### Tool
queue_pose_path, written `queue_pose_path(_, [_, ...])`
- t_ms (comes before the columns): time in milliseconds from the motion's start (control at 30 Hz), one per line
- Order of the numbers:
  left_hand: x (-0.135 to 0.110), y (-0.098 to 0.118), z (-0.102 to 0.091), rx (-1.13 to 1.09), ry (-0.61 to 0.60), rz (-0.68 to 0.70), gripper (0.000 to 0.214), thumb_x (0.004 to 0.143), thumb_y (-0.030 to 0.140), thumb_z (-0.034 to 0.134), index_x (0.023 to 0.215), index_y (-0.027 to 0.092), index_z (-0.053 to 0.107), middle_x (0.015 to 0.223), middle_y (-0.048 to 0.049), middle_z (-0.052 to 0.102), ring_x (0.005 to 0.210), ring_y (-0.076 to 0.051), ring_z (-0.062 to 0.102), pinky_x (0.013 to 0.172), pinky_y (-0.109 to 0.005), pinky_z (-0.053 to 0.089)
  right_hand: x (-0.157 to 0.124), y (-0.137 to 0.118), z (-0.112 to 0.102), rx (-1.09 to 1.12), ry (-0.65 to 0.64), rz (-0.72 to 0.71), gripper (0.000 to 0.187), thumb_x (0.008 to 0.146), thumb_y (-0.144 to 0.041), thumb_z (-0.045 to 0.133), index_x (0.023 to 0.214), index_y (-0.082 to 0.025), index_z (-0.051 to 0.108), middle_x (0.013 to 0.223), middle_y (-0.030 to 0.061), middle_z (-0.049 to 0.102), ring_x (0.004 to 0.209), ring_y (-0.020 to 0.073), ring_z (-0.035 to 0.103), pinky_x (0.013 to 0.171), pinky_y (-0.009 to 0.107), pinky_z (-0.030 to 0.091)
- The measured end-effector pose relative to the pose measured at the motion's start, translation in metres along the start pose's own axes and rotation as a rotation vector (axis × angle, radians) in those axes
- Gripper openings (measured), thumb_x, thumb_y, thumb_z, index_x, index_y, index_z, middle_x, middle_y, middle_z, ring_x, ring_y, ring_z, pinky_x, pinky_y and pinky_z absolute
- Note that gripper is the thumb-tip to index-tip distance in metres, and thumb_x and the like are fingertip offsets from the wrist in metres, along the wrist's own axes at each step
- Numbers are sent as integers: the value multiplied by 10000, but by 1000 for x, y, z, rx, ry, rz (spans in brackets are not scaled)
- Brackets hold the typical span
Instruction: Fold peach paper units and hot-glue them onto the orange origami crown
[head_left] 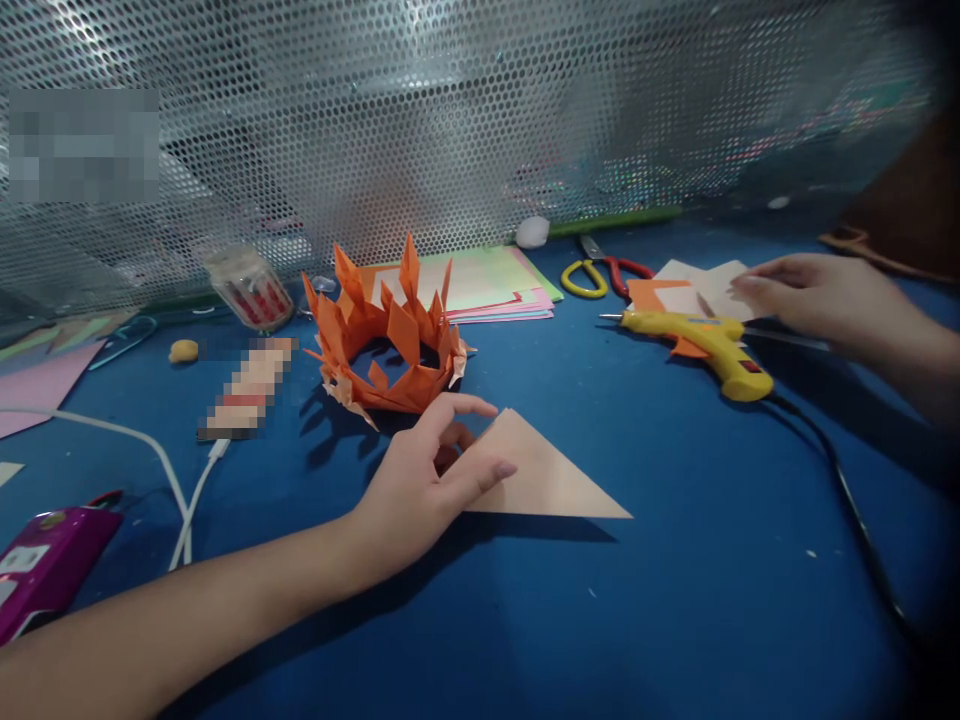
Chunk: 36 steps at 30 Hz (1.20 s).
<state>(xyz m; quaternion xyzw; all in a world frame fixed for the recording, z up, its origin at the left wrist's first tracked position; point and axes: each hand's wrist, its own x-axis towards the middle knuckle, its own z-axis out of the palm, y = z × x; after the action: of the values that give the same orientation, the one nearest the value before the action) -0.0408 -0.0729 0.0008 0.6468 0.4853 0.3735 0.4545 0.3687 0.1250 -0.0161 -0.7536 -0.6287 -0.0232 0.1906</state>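
A pale tan paper triangle [544, 475] lies flat on the blue table [600, 620] in the middle. My left hand [424, 480] rests on its left corner, fingers spread, thumb pressing the paper down. Just behind it stands an orange folded-paper crown [386, 335] with spiky points. My right hand [814, 295] reaches out to the far right, fingers stretched flat over some loose paper pieces [694, 290], orange and cream. A yellow glue gun [709, 345] lies in front of those pieces, its nozzle pointing left.
Red and yellow scissors [604, 275] and a stack of coloured paper sheets [487, 285] lie at the back. A small jar [247, 285] stands back left. White cables [184, 480] and a purple object [45, 565] sit at left. A perforated metal screen [450, 110] walls off the rear.
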Motion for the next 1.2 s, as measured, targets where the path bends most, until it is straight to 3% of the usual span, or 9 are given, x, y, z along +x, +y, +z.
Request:
queue_pose_path(100, [0,2,1,15,-22,0,234,875,406,734,931,222,601,742,60,551,580,-91,460,476,-191,360,6,-1,4,0,-157,106,308,991,-383,631,1226,-183,642,1211,79,672,1009,214,681,853,417,589])
queue_pose_path(200, [1,3,1,16,-25,16,208,876,379,732,898,211,611,780,51,579,606,-94,471,523,-206,374,10,-1,5,-35,-179,157,329,985,-377,639,1252,-185,633,1252,91,659,1053,229,671,884,443,579])
queue_pose_path(433, [4,-2,-1,297,43,235,232,841,346,779,841,160,639,815,-8,591,755,-165,550,681,-268,456,0,-11,1,-7,52,58,183,906,-295,665,994,-147,728,887,110,688,941,293,663,816,437,528])
queue_pose_path(533, [2,-4,-1,389,19,348,174,862,255,731,976,149,655,979,-61,616,871,-188,609,750,-271,518,-16,-30,-6,102,206,-102,250,892,-286,626,1055,-138,744,972,186,698,1119,352,617,890,461,508])
queue_pose_path(667, [-5,-3,0,602,-40,570,361,900,202,602,1247,104,590,1165,-148,617,1019,-236,637,873,-337,564,-53,-68,-18,289,359,-367,416,938,-449,608,1263,-195,664,1312,204,624,1299,293,535,937,372,526])
queue_pose_path(767, [-9,-1,2,845,-60,777,488,921,166,515,1390,38,477,1175,-185,645,991,-269,647,824,-386,573,-91,-94,-27,515,463,-903,477,946,-567,607,1289,-237,627,1201,174,645,1202,319,582,964,451,511])
queue_pose_path(867, [-9,0,4,984,-14,882,448,938,110,475,1374,7,467,1092,-171,684,914,-259,655,760,-380,560,-129,-116,-32,523,225,-1313,652,912,-688,555,1388,-243,528,1177,135,593,1095,274,601,963,420,511])
queue_pose_path(1067, [-10,0,5,1022,-4,884,443,927,105,480,1361,13,473,1069,-146,704,885,-252,654,728,-377,564,-163,-138,-32,559,-51,-1510,86,1049,-241,521,1082,-203,591,957,42,673,877,148,610,808,296,490])
queue_pose_path(1200, [-10,-1,3,1030,-27,790,485,908,224,514,1335,-7,513,1037,-175,701,852,-276,646,688,-405,573,-160,-136,-32,508,-108,-1557,99,1039,-178,504,1053,-203,598,900,34,719,769,139,607,746,288,481])
